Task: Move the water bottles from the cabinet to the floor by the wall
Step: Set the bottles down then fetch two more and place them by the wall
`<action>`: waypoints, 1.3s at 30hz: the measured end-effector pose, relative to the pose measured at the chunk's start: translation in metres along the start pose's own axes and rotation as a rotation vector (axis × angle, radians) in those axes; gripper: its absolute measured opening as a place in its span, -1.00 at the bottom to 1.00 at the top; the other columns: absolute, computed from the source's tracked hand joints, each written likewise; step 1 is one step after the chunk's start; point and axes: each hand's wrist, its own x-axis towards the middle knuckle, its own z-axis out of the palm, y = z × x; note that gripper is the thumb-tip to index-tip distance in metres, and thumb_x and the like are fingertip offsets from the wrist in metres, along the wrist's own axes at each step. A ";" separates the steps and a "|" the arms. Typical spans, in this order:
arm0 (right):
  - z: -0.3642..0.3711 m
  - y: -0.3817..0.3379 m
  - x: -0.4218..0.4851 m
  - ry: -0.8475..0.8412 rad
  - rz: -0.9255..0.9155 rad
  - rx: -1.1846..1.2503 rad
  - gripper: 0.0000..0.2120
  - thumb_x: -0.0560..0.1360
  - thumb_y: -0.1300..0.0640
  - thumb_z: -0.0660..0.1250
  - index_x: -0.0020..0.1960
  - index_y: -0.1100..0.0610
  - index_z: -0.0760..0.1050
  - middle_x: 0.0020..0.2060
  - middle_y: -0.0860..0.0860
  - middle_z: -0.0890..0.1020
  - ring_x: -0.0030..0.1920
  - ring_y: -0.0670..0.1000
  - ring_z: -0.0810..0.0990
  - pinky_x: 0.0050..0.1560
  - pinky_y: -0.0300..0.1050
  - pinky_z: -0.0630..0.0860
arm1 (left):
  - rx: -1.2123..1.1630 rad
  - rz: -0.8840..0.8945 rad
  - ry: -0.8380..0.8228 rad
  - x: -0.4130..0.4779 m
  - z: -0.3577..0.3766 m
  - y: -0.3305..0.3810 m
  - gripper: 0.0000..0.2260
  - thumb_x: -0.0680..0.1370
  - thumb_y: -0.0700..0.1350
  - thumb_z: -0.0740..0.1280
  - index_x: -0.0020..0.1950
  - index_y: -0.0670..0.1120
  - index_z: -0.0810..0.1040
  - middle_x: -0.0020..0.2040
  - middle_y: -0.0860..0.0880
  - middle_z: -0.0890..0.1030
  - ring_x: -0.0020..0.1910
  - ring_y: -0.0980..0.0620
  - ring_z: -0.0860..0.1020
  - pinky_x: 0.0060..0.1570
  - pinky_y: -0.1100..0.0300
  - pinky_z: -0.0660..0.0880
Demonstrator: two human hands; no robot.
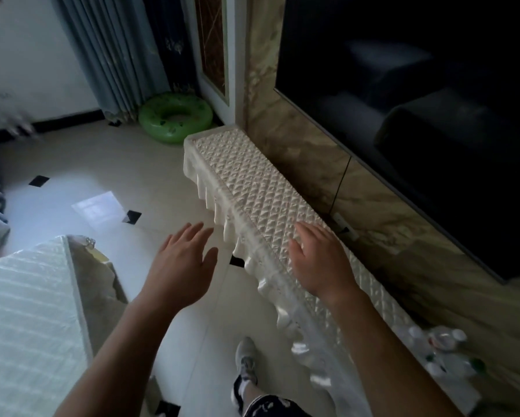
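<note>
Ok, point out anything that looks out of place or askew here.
The water bottles sit in a jumbled cluster at the near end of the cabinet top, not lined up; blur hides whether any have tipped. A green swim ring lies on the floor by the curtain. Nothing looks spilled or broken.

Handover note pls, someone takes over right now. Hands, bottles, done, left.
Left hand: open, empty, over the floor in front of the cabinet.
Right hand: open, empty, fingers spread over the cabinet's quilted top near its front edge. Contact unclear.
Water bottles: a blurred cluster at the near end of the cabinet top, close to the wall. Count unclear.
Done: nothing that shows, as no bottle is visible on the floor.
Left: apparently the whole cluster, to be set down on the floor by the wall.
</note>
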 end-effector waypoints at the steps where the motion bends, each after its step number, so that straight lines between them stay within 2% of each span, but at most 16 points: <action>1: 0.000 0.000 -0.017 0.000 0.000 -0.008 -0.50 0.60 -0.03 0.02 0.48 0.12 0.31 0.45 0.02 0.40 0.47 0.01 0.29 0.50 0.01 0.19 | -0.008 -0.011 0.001 -0.018 0.003 0.001 -0.56 0.63 0.07 0.15 0.49 0.00 0.32 0.51 -0.05 0.34 0.53 -0.08 0.22 0.48 -0.06 0.20; 4: 0.001 0.001 -0.065 -0.006 -0.001 -0.032 -0.48 0.59 -0.05 -0.02 0.47 0.13 0.32 0.45 0.03 0.40 0.47 0.02 0.29 0.50 -0.01 0.18 | -0.020 -0.020 -0.009 -0.067 0.012 0.010 -0.57 0.63 0.05 0.15 0.49 -0.01 0.34 0.50 -0.06 0.35 0.52 -0.09 0.24 0.47 -0.03 0.21; 8: -0.008 0.010 -0.128 -0.018 0.023 -0.066 -0.54 0.62 -0.02 0.03 0.46 0.13 0.33 0.44 0.03 0.41 0.46 0.03 0.31 0.50 -0.01 0.18 | -0.020 0.007 -0.026 -0.117 0.014 0.031 -0.58 0.63 0.05 0.14 0.48 -0.02 0.35 0.49 -0.06 0.37 0.51 -0.10 0.26 0.46 -0.04 0.24; 16: -0.038 0.065 -0.223 0.029 0.118 -0.077 -0.47 0.57 -0.08 -0.03 0.44 0.10 0.36 0.43 0.01 0.43 0.45 0.01 0.32 0.47 0.02 0.23 | -0.011 0.130 -0.019 -0.177 0.025 0.112 -0.56 0.60 0.10 0.09 0.43 -0.01 0.41 0.46 -0.03 0.41 0.49 -0.08 0.29 0.44 0.00 0.23; 21: -0.063 0.116 -0.277 0.062 0.156 -0.048 -0.46 0.59 -0.08 -0.04 0.48 0.11 0.31 0.46 0.02 0.39 0.48 0.02 0.28 0.50 0.01 0.19 | 0.011 0.160 -0.034 -0.207 0.048 0.173 -0.58 0.63 0.07 0.15 0.47 0.00 0.35 0.50 -0.02 0.35 0.52 -0.06 0.23 0.48 0.01 0.17; 31: -0.120 0.261 -0.396 0.041 0.147 -0.114 -0.52 0.62 -0.04 -0.01 0.46 0.12 0.33 0.45 0.02 0.39 0.47 0.02 0.28 0.52 0.00 0.14 | -0.026 0.159 -0.043 -0.284 0.123 0.323 -0.57 0.63 0.06 0.15 0.48 -0.03 0.36 0.50 -0.05 0.36 0.51 -0.06 0.25 0.47 -0.02 0.20; 39: -0.139 0.327 -0.435 0.018 0.128 -0.068 -0.46 0.59 -0.10 -0.08 0.49 0.06 0.29 0.49 -0.03 0.34 0.50 -0.02 0.23 0.49 0.04 0.20 | -0.012 0.172 -0.055 -0.322 0.155 0.400 -0.55 0.63 0.08 0.14 0.50 -0.02 0.31 0.51 -0.03 0.33 0.52 -0.03 0.24 0.50 -0.02 0.18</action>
